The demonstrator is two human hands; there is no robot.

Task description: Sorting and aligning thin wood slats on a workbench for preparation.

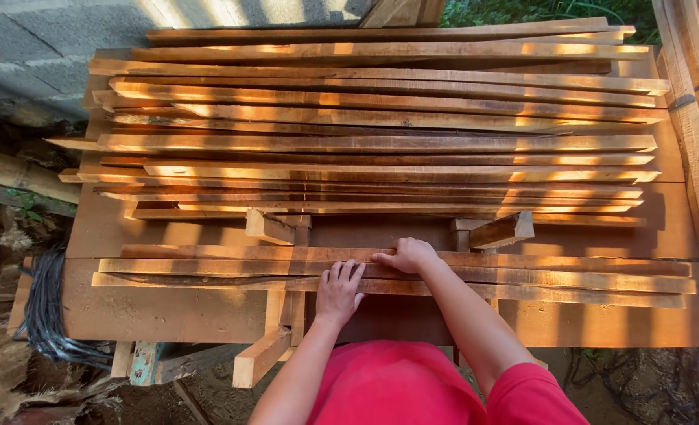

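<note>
- Setting: an outdoor work area. A grey block wall [27, 47] fills the upper left of the frame, green plants [538, 9] show at the top right, and bare earth lies along the left and lower edges.
- Work surface: a brown board table [168, 311] spans the centre of the frame, striped with sunlight and shadow.
- Stock: a large stack of long wooden slats [381, 134] lies lengthwise across the upper half of the table, ends uneven.
- Near group: three long slats [569, 275] lie side by side across the lower middle of the table, apart from the stack.
- Blocks: two short wooden blocks [503, 230] sit between the stack and the near group, one left of centre, one right of centre.
- Left hand [339, 291]: laid flat, palm down, fingers spread a little, on the near slats at centre frame. It grips nothing.
- Right hand [407, 255]: fingers curled loosely, resting on the upper edge of the near slats just right of the left hand. Whether it grips a slat cannot be told.
- Other items: a coil of dark cable [42, 315] lies at the lower left; a timber offcut [259, 356] projects below the table edge.
- The person wears a red shirt [396, 386], bottom centre.
</note>
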